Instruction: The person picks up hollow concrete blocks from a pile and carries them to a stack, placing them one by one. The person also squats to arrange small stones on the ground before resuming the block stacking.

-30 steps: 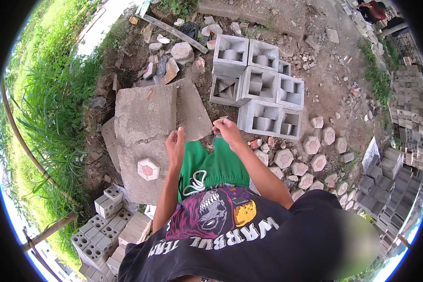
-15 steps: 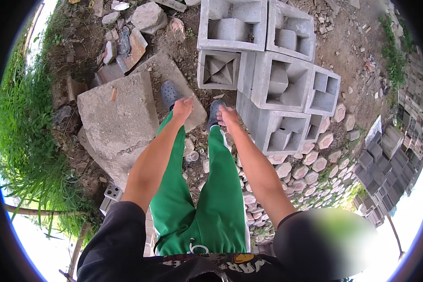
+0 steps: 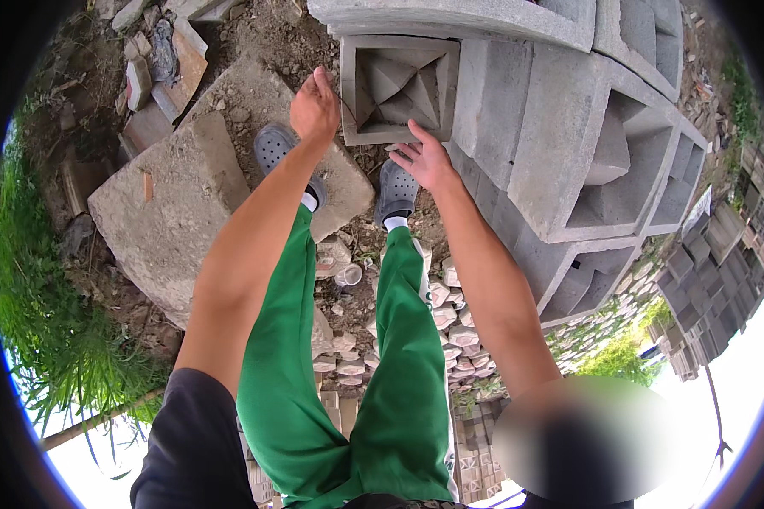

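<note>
A square grey concrete breeze block (image 3: 348,76), with angled fins inside its opening, sits on the ground in front of me. My left hand (image 3: 316,109) is beside its left edge, fingers stretched forward and nothing in them. At its near right corner is my right hand (image 3: 424,158), open with the fingers spread. Whether either hand touches the block I cannot tell. My shoes stand just short of it, one on a flat concrete slab (image 3: 341,191).
Larger hollow concrete blocks (image 3: 560,144) are stacked close on the right. A rough concrete chunk (image 3: 165,191) lies at the left, with broken tiles (image 3: 178,76) beyond it. Hexagonal pavers (image 3: 463,336) and a small plastic cup (image 3: 348,275) lie near my legs. Grass (image 3: 51,280) grows far left.
I have bent lower, so the blocks look larger and closer. Both hands have moved forward to either side of the breeze block, and their fingers have opened out.
</note>
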`<state>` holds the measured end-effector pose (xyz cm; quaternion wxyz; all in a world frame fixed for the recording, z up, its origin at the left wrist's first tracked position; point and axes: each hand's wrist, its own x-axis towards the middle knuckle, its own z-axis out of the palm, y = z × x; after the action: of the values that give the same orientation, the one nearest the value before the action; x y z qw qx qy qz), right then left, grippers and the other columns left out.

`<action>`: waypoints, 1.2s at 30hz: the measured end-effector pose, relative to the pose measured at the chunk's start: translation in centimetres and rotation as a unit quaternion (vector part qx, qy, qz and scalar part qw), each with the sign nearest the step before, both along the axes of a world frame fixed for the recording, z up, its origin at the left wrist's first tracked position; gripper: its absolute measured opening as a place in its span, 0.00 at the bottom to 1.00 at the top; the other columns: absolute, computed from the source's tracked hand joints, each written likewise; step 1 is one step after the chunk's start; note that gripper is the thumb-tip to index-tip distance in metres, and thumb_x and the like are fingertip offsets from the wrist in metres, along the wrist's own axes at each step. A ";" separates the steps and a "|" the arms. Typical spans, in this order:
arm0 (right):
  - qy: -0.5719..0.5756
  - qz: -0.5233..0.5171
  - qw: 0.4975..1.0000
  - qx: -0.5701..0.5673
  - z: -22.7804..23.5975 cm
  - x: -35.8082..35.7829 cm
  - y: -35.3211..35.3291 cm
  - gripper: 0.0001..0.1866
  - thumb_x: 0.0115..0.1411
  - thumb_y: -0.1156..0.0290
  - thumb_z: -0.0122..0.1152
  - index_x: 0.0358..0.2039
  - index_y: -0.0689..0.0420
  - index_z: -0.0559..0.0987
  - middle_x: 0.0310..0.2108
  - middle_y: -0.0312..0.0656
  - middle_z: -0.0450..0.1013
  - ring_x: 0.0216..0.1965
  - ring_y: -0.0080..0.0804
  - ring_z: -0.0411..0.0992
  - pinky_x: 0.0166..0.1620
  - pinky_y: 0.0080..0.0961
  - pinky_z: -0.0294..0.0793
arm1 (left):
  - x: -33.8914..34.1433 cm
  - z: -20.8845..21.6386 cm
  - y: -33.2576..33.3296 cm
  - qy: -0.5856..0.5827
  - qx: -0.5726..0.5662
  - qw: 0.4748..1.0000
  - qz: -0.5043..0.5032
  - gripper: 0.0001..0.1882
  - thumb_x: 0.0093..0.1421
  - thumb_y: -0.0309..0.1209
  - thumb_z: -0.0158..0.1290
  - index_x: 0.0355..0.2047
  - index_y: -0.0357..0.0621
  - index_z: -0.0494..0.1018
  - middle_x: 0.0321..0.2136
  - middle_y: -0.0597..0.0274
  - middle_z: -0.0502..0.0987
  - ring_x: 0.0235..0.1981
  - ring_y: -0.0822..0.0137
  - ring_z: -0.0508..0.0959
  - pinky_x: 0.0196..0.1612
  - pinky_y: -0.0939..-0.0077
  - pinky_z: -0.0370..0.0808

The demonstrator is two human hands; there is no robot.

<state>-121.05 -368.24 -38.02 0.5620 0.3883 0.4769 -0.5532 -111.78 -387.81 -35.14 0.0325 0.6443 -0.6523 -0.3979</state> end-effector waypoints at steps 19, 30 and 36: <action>-0.005 -0.215 0.977 -0.009 -3.9 4.0 -3.1 0.29 0.50 0.81 0.61 0.54 0.57 0.67 0.54 0.49 0.64 0.57 0.48 0.63 0.58 0.58 0.66 | -1.8 -3.6 -2.1 0.006 0.078 0.970 -0.229 0.47 0.53 0.41 0.58 0.66 0.36 0.46 0.45 0.34 0.76 0.49 0.40 0.75 0.52 0.56 0.72; -0.008 -0.184 0.982 -0.038 -4.6 5.9 0.8 0.30 0.50 0.84 0.57 0.56 0.58 0.65 0.52 0.48 0.66 0.55 0.48 0.66 0.57 0.58 0.67 | 2.4 -1.8 2.1 0.053 0.126 0.979 -0.151 0.35 0.56 0.32 0.55 0.62 0.42 0.55 0.49 0.43 0.75 0.51 0.47 0.76 0.53 0.61 0.71; 0.023 -0.092 0.995 -0.024 -2.8 5.9 1.9 0.28 0.50 0.80 0.59 0.54 0.58 0.67 0.51 0.45 0.68 0.53 0.43 0.68 0.56 0.53 0.68 | 5.0 -4.0 4.1 0.195 0.189 0.962 0.003 0.40 0.58 0.40 0.53 0.66 0.40 0.49 0.57 0.46 0.69 0.58 0.51 0.69 0.59 0.65 0.64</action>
<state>-115.18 -366.36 -40.84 0.5068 0.4037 0.4384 -0.6229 -106.77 -383.70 -39.15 0.0376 0.5506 -0.5442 -0.6319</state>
